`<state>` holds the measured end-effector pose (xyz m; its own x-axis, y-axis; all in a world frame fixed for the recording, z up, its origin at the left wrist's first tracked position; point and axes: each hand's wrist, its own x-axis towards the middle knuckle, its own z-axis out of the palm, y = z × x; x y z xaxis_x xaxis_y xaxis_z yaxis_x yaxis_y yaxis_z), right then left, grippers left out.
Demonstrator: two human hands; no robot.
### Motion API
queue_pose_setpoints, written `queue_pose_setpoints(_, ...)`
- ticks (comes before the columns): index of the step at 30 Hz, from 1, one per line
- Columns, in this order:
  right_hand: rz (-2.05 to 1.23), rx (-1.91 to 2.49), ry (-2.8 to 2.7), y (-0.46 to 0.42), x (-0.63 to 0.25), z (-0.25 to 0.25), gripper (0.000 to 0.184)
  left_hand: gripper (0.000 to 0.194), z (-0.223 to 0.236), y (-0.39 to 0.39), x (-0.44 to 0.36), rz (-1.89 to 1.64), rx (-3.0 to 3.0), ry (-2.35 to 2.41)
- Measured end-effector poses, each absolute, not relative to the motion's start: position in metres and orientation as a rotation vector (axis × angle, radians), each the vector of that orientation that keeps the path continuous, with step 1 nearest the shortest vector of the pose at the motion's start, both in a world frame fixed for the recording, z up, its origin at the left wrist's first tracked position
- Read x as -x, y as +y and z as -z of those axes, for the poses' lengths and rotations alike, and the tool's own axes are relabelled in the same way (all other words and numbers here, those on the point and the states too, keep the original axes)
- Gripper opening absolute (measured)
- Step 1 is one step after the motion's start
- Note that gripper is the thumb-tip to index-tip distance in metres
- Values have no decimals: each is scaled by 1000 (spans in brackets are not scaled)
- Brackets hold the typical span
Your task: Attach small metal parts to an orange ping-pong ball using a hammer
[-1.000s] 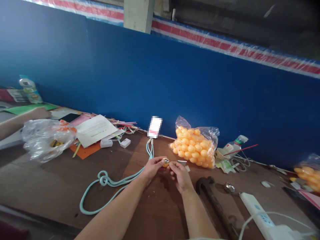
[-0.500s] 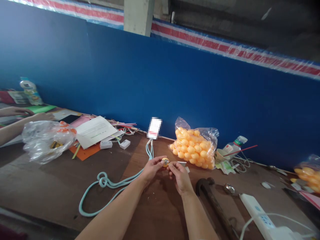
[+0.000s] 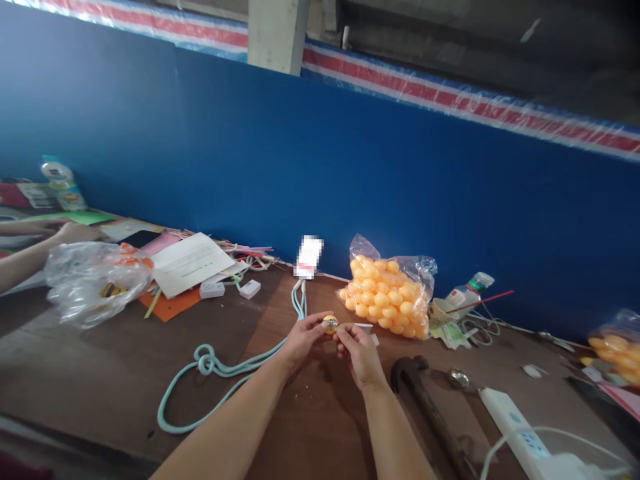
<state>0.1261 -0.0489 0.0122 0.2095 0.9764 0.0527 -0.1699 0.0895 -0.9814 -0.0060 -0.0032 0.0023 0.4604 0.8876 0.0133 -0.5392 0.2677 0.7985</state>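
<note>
Between finger and thumb, my left hand [image 3: 304, 340] grips a small orange ball [image 3: 329, 325] with a shiny silver patch on its face. My right hand [image 3: 360, 352] is pinched close against the ball's right side; what its fingertips hold, if anything, is too small to make out. Just behind my hands sits a clear plastic bag [image 3: 383, 291] full of orange balls. A light blue cord [image 3: 183, 373] lies looped left of my arms and runs to a phone-like white thing [image 3: 309, 257]. A hammer [image 3: 433, 410] lies right of my right forearm.
A shiny silver object [image 3: 458, 378] and a white power strip [image 3: 515, 427] lie at right, near a bottle [image 3: 470, 290]. Papers [image 3: 193, 263], a crumpled plastic bag [image 3: 95, 283] and another person's hands [image 3: 75, 233] are at left. A blue panel [image 3: 300, 153] stands behind the table.
My hands stay in place on the ball with barely any movement. The other person's hands at left have shifted, with a second hand coming into view.
</note>
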Motion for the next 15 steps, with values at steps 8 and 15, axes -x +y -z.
queue_pose_setpoints(8, -1108, 1094, -943, -49, -126, -13, 23, 47, 0, -2, 6, -1013, -869, 482)
queue_pose_setpoints(15, -1140, 1061, -923, -49, -125, -14, 20, 48, 0, -3, 6, -1035, -932, 518)
